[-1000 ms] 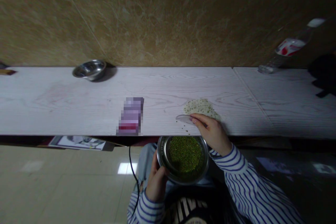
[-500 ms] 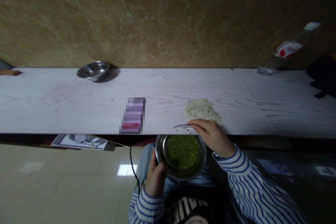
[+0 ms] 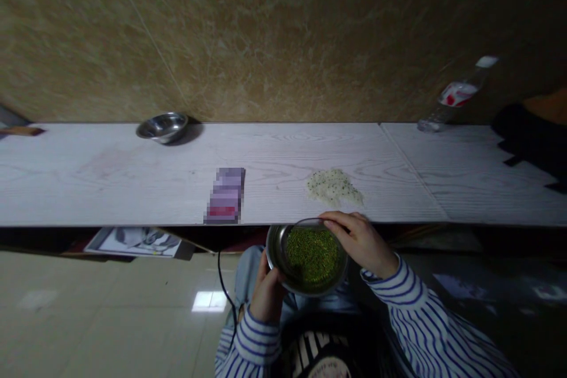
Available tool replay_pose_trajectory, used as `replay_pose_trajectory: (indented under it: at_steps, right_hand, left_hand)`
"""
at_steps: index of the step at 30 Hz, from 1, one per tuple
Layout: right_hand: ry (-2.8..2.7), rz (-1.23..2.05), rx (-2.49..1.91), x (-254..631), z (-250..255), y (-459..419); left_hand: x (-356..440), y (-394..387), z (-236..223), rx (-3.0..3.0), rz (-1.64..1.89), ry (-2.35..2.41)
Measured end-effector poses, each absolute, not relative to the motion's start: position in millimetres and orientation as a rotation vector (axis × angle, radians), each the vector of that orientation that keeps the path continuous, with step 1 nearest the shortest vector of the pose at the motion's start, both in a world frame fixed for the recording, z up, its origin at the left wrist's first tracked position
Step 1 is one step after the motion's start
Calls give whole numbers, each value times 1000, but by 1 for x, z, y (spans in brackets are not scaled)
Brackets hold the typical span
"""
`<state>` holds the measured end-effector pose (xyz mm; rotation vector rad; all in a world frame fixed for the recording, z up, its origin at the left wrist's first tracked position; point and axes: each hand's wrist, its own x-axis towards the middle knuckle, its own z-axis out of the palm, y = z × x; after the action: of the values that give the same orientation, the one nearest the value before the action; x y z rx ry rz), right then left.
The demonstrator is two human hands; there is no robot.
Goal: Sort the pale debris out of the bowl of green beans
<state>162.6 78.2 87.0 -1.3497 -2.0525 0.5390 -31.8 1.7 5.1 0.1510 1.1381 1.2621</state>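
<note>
My left hand [image 3: 268, 295] grips the left rim of a steel bowl [image 3: 275, 257], held just below the counter's front edge. Green mung beans [image 3: 313, 257] cover the bowl's bottom. My right hand [image 3: 361, 242] pinches a thin, clear, curved plastic piece [image 3: 310, 222] between thumb and fingers. That piece is over the bowl's far rim, at the counter edge; its full shape is hard to make out. Beyond my right hand, a flat pile of white rice-like grains [image 3: 332, 186] with green beans scattered through it lies on the counter.
On the pale wooden counter [image 3: 274, 156], a blurred-out purple phone-shaped object [image 3: 227, 195] lies left of the pile. Farther back are a second steel bowl [image 3: 163, 128] and, rightward, a plastic bottle [image 3: 456, 94]. Dark fabric [image 3: 531, 133] is at far right. A black cable [image 3: 224, 283] hangs below.
My right hand has drawn the plastic piece from the counter beside the pile toward me, over the bowl's rim. The few loose beans near the edge no longer show on the counter.
</note>
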Motion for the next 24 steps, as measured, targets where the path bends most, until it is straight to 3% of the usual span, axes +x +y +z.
replay_pose_trajectory:
  at_steps: [24]
  right_hand:
    - [-1487,445,-1514,194,84,43]
  left_hand:
    - [-17,11,-11,198,1204,1057]
